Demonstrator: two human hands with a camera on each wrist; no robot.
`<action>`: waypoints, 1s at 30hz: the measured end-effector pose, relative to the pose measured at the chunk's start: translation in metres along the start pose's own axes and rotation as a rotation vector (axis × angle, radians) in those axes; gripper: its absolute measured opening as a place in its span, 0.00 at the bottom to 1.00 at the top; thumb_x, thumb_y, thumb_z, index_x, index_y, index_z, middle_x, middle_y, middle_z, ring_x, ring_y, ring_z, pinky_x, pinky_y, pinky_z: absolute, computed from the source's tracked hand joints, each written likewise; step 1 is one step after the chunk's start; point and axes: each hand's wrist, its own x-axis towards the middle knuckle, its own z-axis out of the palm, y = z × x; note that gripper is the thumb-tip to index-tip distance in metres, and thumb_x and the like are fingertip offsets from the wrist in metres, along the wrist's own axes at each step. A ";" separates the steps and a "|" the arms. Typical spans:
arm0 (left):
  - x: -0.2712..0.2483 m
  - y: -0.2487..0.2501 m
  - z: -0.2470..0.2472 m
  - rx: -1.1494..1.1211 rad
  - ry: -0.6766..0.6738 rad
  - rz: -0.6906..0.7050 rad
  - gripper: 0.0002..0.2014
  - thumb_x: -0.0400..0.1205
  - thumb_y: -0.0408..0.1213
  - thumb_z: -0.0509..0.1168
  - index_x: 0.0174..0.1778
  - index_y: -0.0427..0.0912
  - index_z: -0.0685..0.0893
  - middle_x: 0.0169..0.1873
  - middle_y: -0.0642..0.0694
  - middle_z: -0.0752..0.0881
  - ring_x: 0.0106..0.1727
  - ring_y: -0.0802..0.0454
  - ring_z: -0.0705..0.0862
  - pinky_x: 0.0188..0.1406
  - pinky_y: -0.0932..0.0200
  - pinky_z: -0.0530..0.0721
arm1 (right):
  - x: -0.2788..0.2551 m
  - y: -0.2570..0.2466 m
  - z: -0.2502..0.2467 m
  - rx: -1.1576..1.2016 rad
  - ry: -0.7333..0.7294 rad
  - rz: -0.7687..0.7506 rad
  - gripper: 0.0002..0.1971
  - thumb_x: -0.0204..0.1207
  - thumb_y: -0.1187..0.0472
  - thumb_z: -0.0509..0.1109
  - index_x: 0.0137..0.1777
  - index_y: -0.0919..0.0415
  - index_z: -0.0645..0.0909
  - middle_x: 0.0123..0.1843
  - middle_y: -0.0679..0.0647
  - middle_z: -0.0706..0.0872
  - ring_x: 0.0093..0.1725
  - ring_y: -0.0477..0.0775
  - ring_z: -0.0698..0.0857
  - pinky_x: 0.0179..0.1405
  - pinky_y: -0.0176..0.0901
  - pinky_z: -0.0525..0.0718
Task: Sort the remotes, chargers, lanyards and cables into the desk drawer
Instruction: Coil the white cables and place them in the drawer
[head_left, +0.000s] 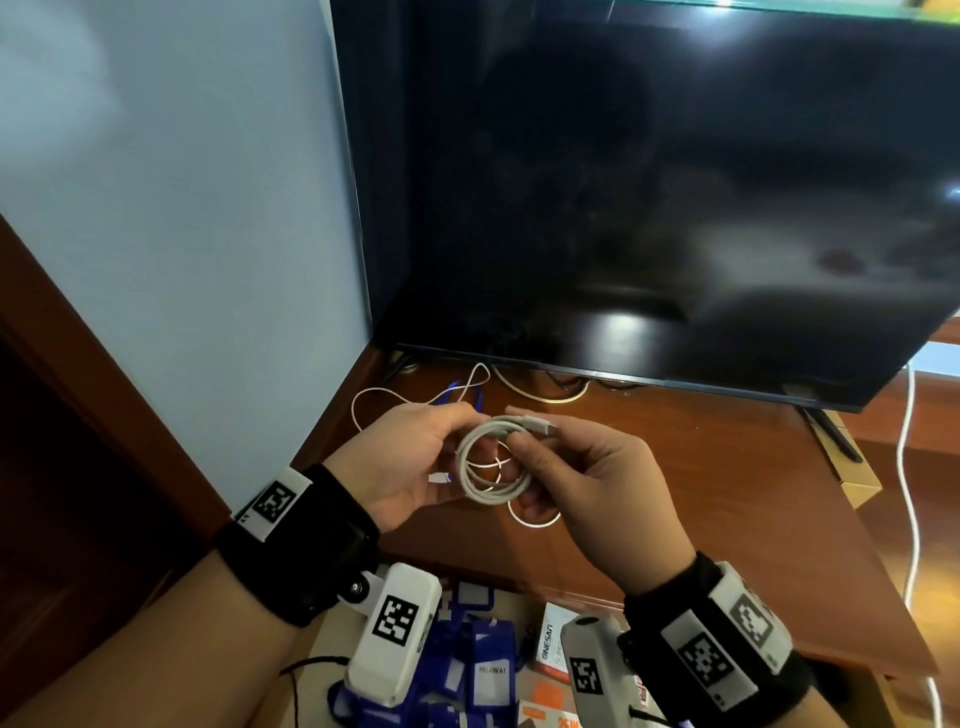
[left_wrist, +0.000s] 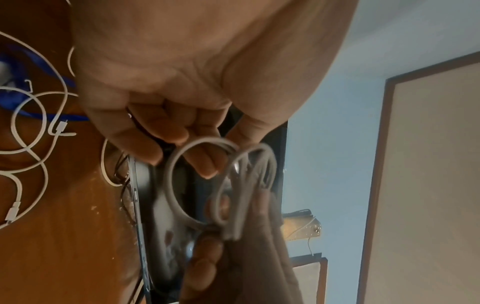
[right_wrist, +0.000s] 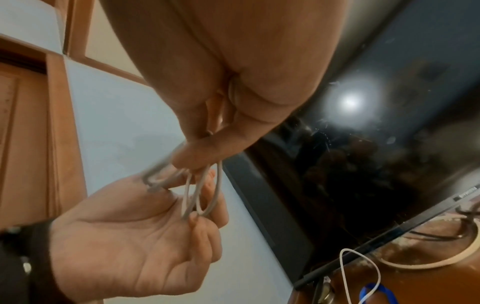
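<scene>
Dim, perhaps motion-blurred; screen (right_wrist: 363, 164) glare.

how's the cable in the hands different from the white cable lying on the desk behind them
The held cable is wound into a tight coil; the desk cable sprawls in loose open loops. The held cable is greyish and looks thicker; the desk cable is whiter and thinner. The held cable is off the desk, gripped by the left hand and right hand; nothing touches the desk cable. Both are light-coloured.
</scene>
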 end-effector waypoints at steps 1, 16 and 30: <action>0.000 0.000 0.002 0.025 0.035 0.018 0.14 0.87 0.41 0.64 0.47 0.37 0.92 0.37 0.43 0.88 0.40 0.50 0.86 0.45 0.50 0.85 | -0.001 0.000 0.002 0.002 0.004 -0.011 0.12 0.83 0.63 0.73 0.62 0.49 0.90 0.39 0.54 0.94 0.30 0.53 0.89 0.32 0.42 0.90; 0.011 -0.016 0.018 0.120 0.457 0.147 0.15 0.93 0.45 0.55 0.52 0.41 0.83 0.47 0.34 0.90 0.46 0.38 0.91 0.50 0.38 0.92 | -0.004 0.014 0.017 -0.296 0.164 -0.183 0.10 0.85 0.57 0.71 0.64 0.47 0.88 0.36 0.40 0.91 0.32 0.44 0.91 0.32 0.36 0.89; 0.010 -0.029 0.027 0.382 0.545 0.644 0.13 0.94 0.46 0.52 0.48 0.48 0.77 0.33 0.48 0.83 0.31 0.58 0.83 0.29 0.60 0.83 | -0.001 0.012 0.015 -0.350 0.162 -0.193 0.12 0.83 0.49 0.73 0.64 0.45 0.87 0.46 0.41 0.90 0.46 0.46 0.90 0.44 0.47 0.91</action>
